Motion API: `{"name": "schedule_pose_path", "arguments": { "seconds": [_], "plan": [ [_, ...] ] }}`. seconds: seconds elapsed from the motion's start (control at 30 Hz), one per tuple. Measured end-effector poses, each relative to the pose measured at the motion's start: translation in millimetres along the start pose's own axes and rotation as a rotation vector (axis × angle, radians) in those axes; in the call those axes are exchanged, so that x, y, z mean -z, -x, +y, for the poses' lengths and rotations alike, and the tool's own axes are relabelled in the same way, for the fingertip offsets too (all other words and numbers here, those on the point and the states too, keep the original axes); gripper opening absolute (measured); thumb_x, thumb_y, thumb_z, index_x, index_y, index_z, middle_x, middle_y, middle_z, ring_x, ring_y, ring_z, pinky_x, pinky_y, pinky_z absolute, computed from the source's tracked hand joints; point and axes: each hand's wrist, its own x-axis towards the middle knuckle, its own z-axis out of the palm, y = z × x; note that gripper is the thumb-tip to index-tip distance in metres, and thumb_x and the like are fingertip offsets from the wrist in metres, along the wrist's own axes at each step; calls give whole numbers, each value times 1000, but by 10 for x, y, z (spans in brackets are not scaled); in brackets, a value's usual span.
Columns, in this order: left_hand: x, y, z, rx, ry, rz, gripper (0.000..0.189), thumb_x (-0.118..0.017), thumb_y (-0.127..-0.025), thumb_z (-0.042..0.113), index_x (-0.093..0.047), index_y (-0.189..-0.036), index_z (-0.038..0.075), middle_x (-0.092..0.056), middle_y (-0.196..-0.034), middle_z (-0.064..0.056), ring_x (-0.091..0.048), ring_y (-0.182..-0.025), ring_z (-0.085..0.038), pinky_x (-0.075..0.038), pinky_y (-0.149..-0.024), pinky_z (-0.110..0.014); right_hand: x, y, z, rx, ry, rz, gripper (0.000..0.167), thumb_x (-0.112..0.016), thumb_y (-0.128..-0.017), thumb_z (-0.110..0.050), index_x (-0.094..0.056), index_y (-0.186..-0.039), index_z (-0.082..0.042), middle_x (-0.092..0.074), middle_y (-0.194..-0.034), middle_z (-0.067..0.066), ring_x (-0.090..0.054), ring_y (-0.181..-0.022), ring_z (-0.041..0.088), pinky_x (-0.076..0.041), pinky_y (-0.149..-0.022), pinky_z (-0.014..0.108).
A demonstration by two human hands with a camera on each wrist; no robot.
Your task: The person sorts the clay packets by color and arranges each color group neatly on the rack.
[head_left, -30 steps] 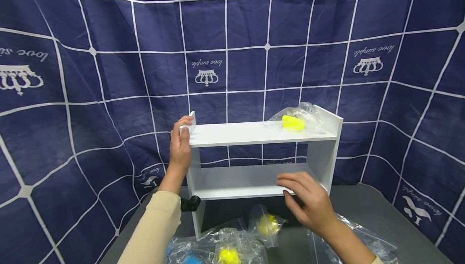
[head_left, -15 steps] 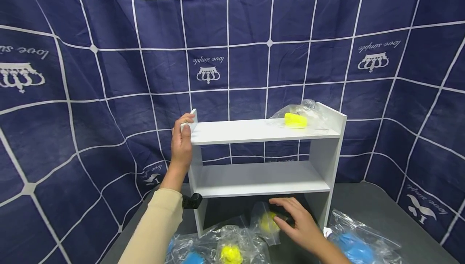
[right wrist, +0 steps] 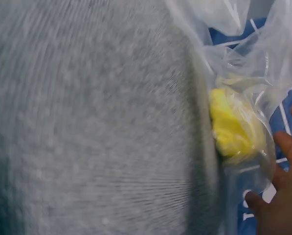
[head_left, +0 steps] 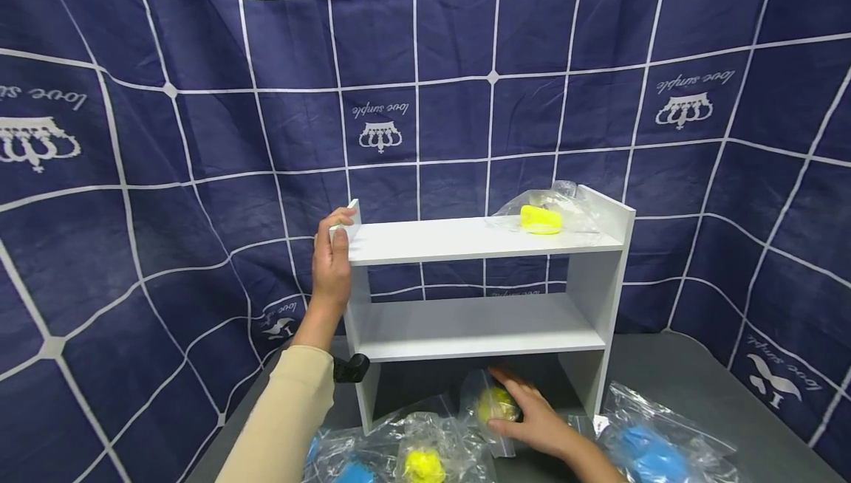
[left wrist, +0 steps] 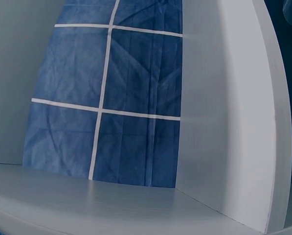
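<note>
My left hand (head_left: 330,265) grips the upper left side panel of a small white shelf (head_left: 459,243), thumb in front and fingers over the edge. That hand is out of sight in the left wrist view, where the white shelf boards (left wrist: 243,107) fill the right side. Below the lower board, my right hand (head_left: 535,416) is at a clear plastic bag (head_left: 473,398) with a yellow lump (head_left: 495,404) inside. Its thumb and fingers are spread on either side of the lump. In the right wrist view, the fingers (right wrist: 285,142) lie beside the bagged yellow lump (right wrist: 234,125), apart from each other.
Another clear bag with a yellow block (head_left: 541,220) lies at the right of the top board. On the dark table (head_left: 671,365) are a bag with blue contents (head_left: 648,453) at right and bags with yellow (head_left: 423,466) and blue contents (head_left: 354,473) in front. A blue gridded curtain (head_left: 425,99) hangs behind.
My right hand has come down and left from in front of the lower board to the bag with the yellow lump. My left hand has kept its hold on the side panel.
</note>
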Motion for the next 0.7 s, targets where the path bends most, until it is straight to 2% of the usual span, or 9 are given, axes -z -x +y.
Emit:
{"name": "schedule_pose_path", "arguments": {
  "seconds": [0.17,0.33,0.4,0.5,0.57,0.7],
  "plan": [
    [-4,-3,-31,-8,1,-1,21,-34,-99,-3,-48,-105,-18,-56,-127,-35,-47,-126,-45,-24,-106,-28,-30,29,108,-3,-37,-102,83,-77,-80,-43,-45,-149,-10,-49,-151,16,-50,-128,47,-41,-97,65],
    [-23,-7,-255,-16,-1,6,22,-33,-101,0,-49,-107,-14,-58,-129,-29,-48,-128,-41,-24,-108,-30,-27,54,175,-11,-58,-162,87,-78,-80,-45,-42,-150,-7,-47,-152,19,-45,-133,51,-31,-102,75],
    [-23,-2,-366,-17,1,9,22,-34,-102,1,-51,-107,-11,-59,-130,-25,-49,-129,-36,-24,-109,-30,-35,59,187,-9,-52,-167,89,-78,-80,-47,-42,-150,-6,-48,-151,19,-45,-134,50,-29,-104,75],
    [-16,7,-444,-21,12,16,22,-36,-102,4,-52,-107,-9,-61,-129,-22,-51,-129,-30,-26,-109,-29,-53,72,185,-27,-23,-154,88,-80,-77,-48,-46,-148,-8,-56,-145,16,-52,-125,50,-36,-100,72],
    [-9,6,-465,-30,22,22,22,-36,-103,6,-53,-107,-8,-62,-129,-22,-51,-129,-29,-27,-109,-28,-60,65,178,-40,9,-136,84,-82,-75,-48,-50,-144,-11,-63,-136,13,-57,-118,47,-42,-93,69],
    [-5,3,-464,-32,28,21,23,-36,-103,6,-52,-107,-10,-61,-129,-23,-50,-129,-31,-27,-110,-28,-62,48,162,-48,54,-89,74,-84,-73,-45,-59,-137,-16,-70,-126,6,-60,-110,41,-45,-85,64]
  ]
}}
